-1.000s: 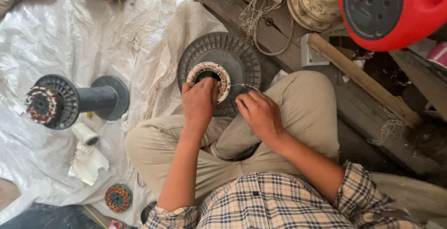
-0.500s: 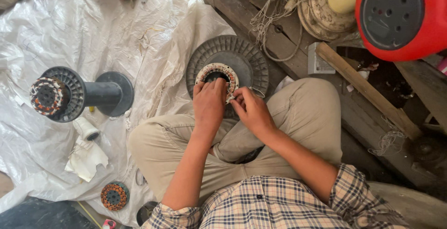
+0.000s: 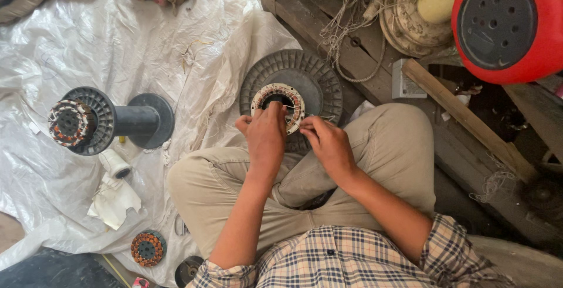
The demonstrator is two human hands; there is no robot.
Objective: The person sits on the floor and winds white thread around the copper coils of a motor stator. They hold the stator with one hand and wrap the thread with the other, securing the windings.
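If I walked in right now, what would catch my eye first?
Probably the big red round casing at the top right. Then the person's left hand and right hand, both at a wound ring on a grey ribbed disc, with a similar disc on a stand lying at left.

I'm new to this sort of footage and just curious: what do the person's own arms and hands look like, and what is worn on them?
Both hands are bare: no gloves, and no rings or watch that I can make out. The left hand and right hand lead to forearms uncovered up to the elbows. There the sleeves of a checked shirt, cream with dark and reddish lines, are rolled up.
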